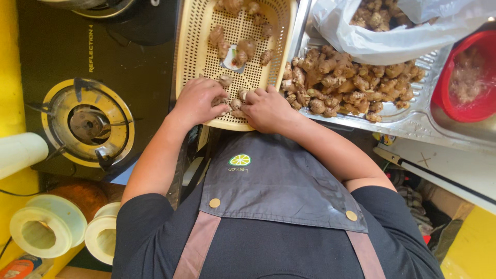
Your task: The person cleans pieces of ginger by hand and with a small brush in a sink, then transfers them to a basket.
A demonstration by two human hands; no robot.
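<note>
While both hands work at the yellow basket's (192, 51) six o'clock rim, left hand (197, 101) and right hand (266, 107) curl fingers around ginger pieces (236, 104); a white plastic bag (382, 39) of ginger lies at two o'clock.

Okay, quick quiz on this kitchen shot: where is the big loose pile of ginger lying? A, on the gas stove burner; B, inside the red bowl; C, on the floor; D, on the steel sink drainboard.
D: the ginger pile lies heaped on the ribbed steel drainboard, between the cream perforated basket where both hands work and the red bowl.
</note>
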